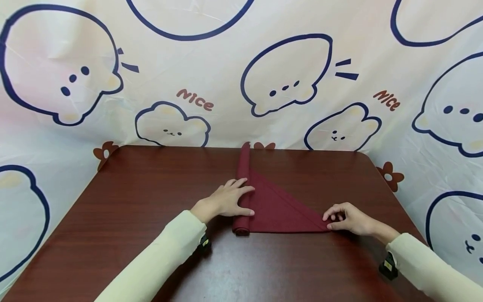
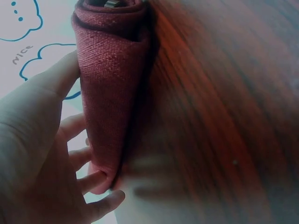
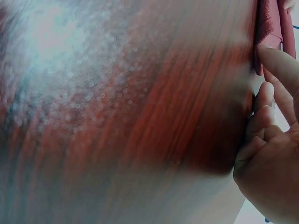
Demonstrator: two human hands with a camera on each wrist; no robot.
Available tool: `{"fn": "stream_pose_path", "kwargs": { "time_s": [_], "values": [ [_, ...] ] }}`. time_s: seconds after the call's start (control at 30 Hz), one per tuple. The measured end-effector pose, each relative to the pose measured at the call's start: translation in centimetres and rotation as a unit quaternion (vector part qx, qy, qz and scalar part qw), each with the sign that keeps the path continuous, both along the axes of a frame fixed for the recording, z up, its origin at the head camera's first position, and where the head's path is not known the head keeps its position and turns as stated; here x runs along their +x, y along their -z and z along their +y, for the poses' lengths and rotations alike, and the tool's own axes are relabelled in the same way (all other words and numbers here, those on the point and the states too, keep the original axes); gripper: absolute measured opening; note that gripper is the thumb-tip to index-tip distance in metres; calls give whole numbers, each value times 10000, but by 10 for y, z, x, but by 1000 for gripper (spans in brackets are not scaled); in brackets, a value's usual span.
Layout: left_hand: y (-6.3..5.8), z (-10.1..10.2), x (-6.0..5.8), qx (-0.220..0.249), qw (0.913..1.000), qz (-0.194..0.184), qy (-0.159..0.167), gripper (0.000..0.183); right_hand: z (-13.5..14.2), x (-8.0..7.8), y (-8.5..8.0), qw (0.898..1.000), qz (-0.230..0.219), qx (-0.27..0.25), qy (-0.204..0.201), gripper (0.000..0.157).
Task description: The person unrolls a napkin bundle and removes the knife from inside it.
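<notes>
A dark red cloth [image 1: 279, 209] lies on the table, with its left side wound into a long narrow roll [image 1: 244, 163]. From the roll, a flat triangular part tapers to a corner on the right. My left hand [image 1: 228, 200] rests on the roll, fingers spread and fairly straight. In the left wrist view, the fingers lie along the roll [image 2: 110, 79], and a small shiny piece [image 2: 112, 3] shows in its coiled end. My right hand [image 1: 351, 219] pinches the right corner of the cloth between thumb and fingers; the right wrist view shows that corner [image 3: 270, 28] at its edge.
The brown wood-grain table [image 1: 158, 180] extends around the cloth on all sides. A pale printed curtain [image 1: 226, 75] with cartoon outlines hangs behind the table and along both sides. The roll's far end reaches the table's back edge.
</notes>
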State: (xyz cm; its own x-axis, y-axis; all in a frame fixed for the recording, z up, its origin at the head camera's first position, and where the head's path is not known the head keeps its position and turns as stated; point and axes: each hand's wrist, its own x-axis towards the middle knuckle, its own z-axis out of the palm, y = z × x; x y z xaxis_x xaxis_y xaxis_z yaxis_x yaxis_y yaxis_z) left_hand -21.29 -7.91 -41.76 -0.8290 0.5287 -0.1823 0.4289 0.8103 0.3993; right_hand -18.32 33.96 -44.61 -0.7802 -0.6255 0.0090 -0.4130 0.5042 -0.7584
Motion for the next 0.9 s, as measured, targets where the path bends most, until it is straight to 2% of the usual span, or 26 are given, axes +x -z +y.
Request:
{"fn": "stream_pose_path", "kwargs": {
  "time_s": [0.23,0.7,0.9],
  "values": [
    [4,-3,1,-7,9999,17,-120,74,-1,2,5,9997,213,-95,-39,11],
    [7,-12,4,180,9995,-31,-262,73,0,4,3,9998,171,-68,36,11],
    [7,-17,1,152,9995,24,-272,72,1,2,5,9999,125,-72,50,10]
  ]
}}
